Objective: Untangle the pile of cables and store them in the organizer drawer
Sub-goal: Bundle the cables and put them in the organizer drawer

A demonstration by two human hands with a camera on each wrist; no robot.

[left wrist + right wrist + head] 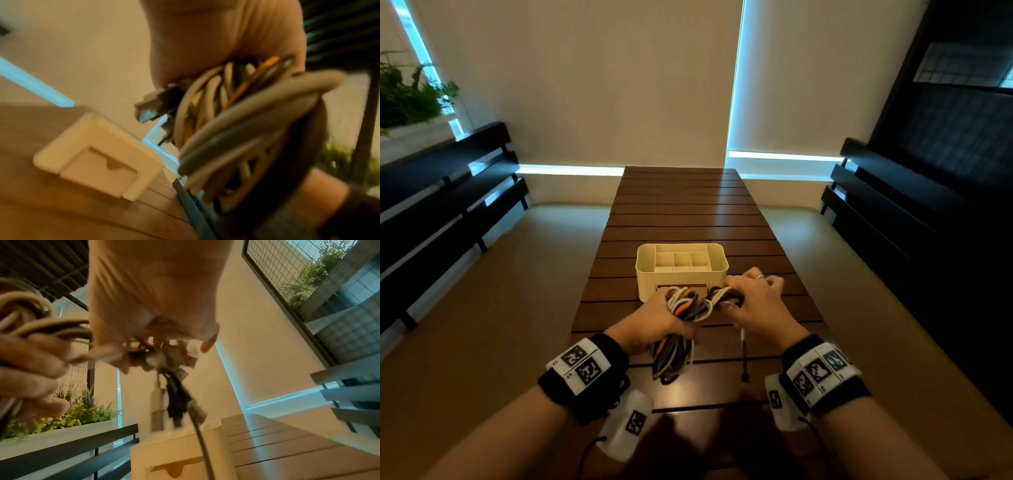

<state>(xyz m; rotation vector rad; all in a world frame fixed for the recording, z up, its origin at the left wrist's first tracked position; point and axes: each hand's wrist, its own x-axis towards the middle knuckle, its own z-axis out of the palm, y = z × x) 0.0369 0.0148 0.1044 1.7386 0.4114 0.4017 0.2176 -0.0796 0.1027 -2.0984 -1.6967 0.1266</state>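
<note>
Slatted brown wooden table (pixel 681 212): long axis runs straight away from the person toward the far wall. Dark slatted benches (pixel 445 192) on either side, green plants (pixel 410 96) far left.

Cream organizer (pixel 681 265) stands upright on the table, about mid-length, just beyond both hands. Its long side lies across the table. Top compartments open upward; the drawer front (pixel 102 167), with a notch cut in its upper edge, faces the person and looks closed in the left wrist view.

Bundle of cables (pixel 688 305): white, grey, orange and black strands, held above the table just in front of the organizer. Upper part stretches left-right between the two hands; lower part hangs as long loops toward the person, below the left hand. Whether the loops touch the table: cannot tell.

Left hand (pixel 654 322): fingers curled around the thick looped part of the bundle, firm grip; wrist view is blurred but shows coils against the palm.

Right hand (pixel 753 301): fingers curled, pinching the bundle's right end. Plug ends (pixel 174 395) dangle below it, pointing down. One thin cable end (pixel 743 356) hangs down toward the table, near the person's edge.
</note>
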